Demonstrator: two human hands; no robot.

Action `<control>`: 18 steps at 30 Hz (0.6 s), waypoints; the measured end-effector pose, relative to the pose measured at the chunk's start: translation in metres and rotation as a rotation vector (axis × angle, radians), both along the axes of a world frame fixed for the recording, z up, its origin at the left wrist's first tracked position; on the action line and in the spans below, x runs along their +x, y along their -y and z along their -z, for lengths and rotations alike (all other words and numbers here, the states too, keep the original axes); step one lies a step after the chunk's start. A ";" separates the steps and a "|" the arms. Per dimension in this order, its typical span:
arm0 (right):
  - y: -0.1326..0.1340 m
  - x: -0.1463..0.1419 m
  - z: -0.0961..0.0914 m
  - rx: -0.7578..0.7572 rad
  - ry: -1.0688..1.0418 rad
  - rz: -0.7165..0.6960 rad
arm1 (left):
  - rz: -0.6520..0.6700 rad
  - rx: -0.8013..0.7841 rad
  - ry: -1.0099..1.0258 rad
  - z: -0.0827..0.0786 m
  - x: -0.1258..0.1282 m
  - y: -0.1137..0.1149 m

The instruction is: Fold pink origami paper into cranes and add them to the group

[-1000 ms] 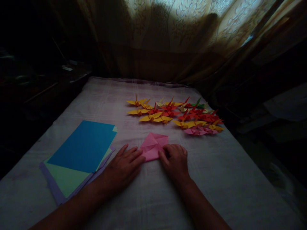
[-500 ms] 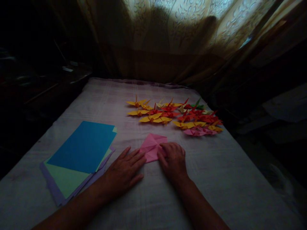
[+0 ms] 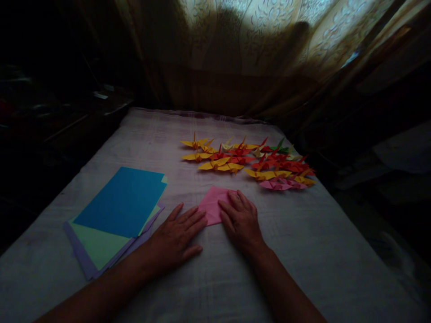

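Observation:
A folded pink paper (image 3: 212, 207) lies flat on the cloth-covered table (image 3: 303, 251) in front of me. My left hand (image 3: 175, 237) rests flat beside it, fingers spread, with its fingertips touching the paper's left edge. My right hand (image 3: 240, 220) lies flat on the paper's right part, fingers stretched out and pressing it down. Part of the paper is hidden under that hand.
A stack of coloured sheets, blue on top (image 3: 123, 202), lies to the left. Several folded paper cranes (image 3: 249, 161) in yellow, red, pink and green sit in rows further back on the right. A curtain (image 3: 256, 45) hangs behind the table. The room around is dark.
The raised pink flap has been laid down flat. My right hand moved forward over the paper and opened from curled fingers to flat ones. My left hand barely shifted.

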State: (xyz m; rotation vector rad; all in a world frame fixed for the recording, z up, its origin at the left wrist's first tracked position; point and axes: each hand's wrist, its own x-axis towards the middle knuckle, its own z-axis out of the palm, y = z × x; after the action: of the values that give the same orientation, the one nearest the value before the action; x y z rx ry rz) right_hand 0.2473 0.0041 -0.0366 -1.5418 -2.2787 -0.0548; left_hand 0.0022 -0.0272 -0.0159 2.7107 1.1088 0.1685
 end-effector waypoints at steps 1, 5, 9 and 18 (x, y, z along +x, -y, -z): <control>0.000 0.000 0.000 0.000 0.006 -0.006 | 0.001 -0.002 0.002 0.000 -0.002 0.001; 0.001 -0.001 -0.003 0.006 0.016 -0.007 | 0.010 -0.001 -0.015 0.002 -0.013 0.005; 0.004 -0.005 -0.006 0.008 -0.010 0.035 | -0.013 0.056 -0.012 0.003 -0.024 0.010; 0.004 -0.007 -0.009 0.017 0.037 0.044 | -0.013 0.157 -0.009 0.002 -0.034 0.016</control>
State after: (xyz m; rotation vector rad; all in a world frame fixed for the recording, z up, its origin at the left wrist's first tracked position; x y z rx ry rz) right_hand 0.2405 -0.0002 -0.0278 -1.5951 -2.2663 -0.1158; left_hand -0.0321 -0.0428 -0.0179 2.8437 1.1620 0.2558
